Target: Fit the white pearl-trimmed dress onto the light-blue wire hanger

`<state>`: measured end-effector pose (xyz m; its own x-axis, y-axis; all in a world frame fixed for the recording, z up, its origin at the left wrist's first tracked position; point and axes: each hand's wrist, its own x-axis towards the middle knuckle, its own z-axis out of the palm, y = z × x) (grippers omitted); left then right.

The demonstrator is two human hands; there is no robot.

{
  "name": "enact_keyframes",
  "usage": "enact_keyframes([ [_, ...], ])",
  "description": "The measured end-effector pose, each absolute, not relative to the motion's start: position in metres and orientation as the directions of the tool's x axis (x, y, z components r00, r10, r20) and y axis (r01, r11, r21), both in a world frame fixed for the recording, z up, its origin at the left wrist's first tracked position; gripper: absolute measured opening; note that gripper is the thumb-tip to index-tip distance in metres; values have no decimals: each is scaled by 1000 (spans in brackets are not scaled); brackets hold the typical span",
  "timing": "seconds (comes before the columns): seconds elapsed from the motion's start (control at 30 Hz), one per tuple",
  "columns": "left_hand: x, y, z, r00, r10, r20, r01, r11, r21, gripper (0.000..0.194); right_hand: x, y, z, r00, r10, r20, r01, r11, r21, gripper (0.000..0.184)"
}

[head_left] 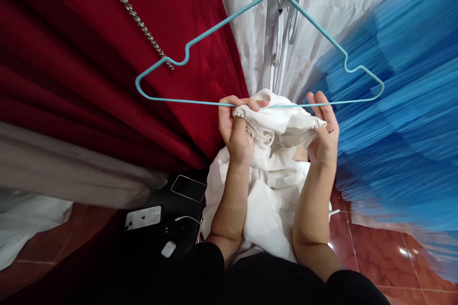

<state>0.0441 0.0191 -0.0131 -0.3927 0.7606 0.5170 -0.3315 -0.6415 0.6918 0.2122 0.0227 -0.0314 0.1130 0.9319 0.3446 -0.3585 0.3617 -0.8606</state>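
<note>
A white garment (266, 202) with strings of pearl-like beads along its opening is spread between my hands and drapes down over my lap. My left hand (238, 131) is closed on the beaded edge at the left, its fingers by the lower bar of a light blue hanger (193, 101). At the right end of the opening, my right hand (325, 128) pinches the other beaded edge, with some fingers stretched upward near the bar. The hanger hangs upright in front of me, its hook cut off at the top. Part of the garment's top lies around the bar; exactly how is unclear.
Red fabric (189, 47) with a sparkling trim (136, 16) hangs at left, blue ruffled tulle (400, 105) at right. White fabric (246, 19) hangs behind. On a black surface lie two phones (143, 218) (189, 188), a white earbud case (168, 249) and a cable (188, 218).
</note>
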Motion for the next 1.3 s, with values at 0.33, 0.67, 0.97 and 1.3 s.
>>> enact_keyframes([
  [0.33,24,13,-23,-278,836,473,-317,-545,776,26,157,19,-14,209,916,343,-541,400,-740,10],
  [0.67,-90,32,-56,-624,531,573,252,-557,791,17,181,32,-1,201,900,387,-530,432,-730,12],
  [0.97,-106,38,34,-640,389,662,386,-583,715,36,183,39,-10,225,884,409,-461,467,-755,33],
  [1.3,-68,45,67,-384,463,799,427,-678,598,38,182,40,-13,221,889,401,-412,458,-788,31],
])
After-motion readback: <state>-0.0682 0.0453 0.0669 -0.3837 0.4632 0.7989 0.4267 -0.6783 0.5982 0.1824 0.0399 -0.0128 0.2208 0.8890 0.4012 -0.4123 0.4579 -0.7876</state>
